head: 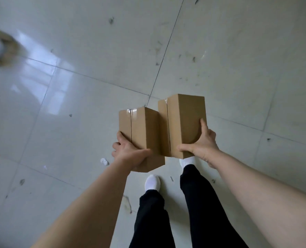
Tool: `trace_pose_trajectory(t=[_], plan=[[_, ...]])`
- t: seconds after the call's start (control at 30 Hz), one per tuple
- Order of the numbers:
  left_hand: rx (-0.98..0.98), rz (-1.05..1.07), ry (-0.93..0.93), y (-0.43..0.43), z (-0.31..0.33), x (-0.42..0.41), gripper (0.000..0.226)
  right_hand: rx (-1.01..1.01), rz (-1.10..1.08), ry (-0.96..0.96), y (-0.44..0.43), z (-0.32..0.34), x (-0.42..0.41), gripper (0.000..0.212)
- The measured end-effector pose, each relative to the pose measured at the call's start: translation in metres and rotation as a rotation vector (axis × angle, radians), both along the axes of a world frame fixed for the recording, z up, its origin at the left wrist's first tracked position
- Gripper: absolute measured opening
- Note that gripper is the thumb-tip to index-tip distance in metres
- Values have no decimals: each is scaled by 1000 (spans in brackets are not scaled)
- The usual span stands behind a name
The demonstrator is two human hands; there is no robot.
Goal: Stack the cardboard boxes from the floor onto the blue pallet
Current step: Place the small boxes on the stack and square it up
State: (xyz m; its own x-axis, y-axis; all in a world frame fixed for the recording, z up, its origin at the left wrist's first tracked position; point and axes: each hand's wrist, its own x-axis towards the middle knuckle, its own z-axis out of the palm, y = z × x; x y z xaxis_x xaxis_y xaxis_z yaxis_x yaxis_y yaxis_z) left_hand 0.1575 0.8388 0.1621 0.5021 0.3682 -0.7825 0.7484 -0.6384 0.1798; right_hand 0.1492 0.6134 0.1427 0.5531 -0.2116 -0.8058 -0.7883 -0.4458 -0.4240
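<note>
I carry two small taped cardboard boxes side by side above the floor. My left hand grips the near end of the left box, thumb across its top and fingers under its left side. My right hand holds the near end of the right box, fingers spread over its top face. The right box sits a little higher and farther out than the left one. The two boxes touch along their inner sides. No blue pallet is in view.
Glossy pale floor tiles with dark scuffs spread all around. A blurred cardboard shape lies at the far left edge. My feet in white shoes and black trousers stand below the boxes. White scraps lie near my left wrist.
</note>
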Motion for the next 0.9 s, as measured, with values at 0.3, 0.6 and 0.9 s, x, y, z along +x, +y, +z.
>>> trace_pose_trajectory(t=[0.3, 0.6, 0.9], plan=[[-218, -269, -154, -25, 125, 3, 116, 10, -292, -198, -28, 145, -80, 128], [-432, -762, -275, -136, 220, -41, 104, -115, -794, -362, -63, 252, -222, 134], [-577, -1170, -263, -274, 280, -153, 115, -219, -1190, -467, -112, 306, -384, 133]])
